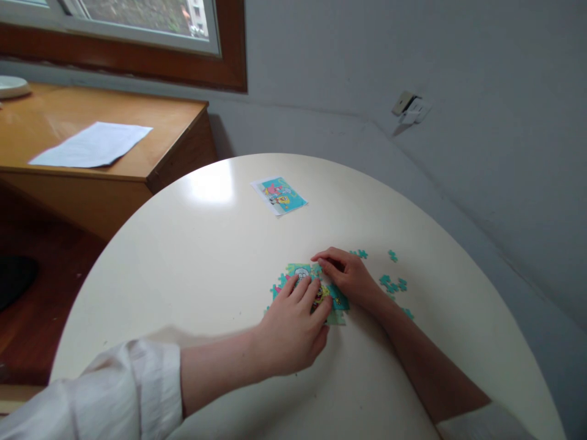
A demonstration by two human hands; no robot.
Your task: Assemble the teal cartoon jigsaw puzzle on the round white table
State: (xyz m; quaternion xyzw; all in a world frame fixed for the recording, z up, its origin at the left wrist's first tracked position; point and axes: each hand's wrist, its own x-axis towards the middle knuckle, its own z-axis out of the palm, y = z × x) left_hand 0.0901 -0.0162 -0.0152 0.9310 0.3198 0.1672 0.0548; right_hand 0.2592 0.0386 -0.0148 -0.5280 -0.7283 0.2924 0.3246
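Left fingers [311, 291] rest across a teal, ragged-edged cartoon puzzle [338, 300].

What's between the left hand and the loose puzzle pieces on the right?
In the head view, part of the joined puzzle, then the right hand and wrist, lie between the left hand and the loose pieces.

My left hand [292, 333] and right hand [352, 277]: bare. Left sleeve [107, 391]: off-white, loose, creased, broad cuff [158, 386] at forearm [222, 362]. Right sleeve [488, 423]: pale, partly in view.
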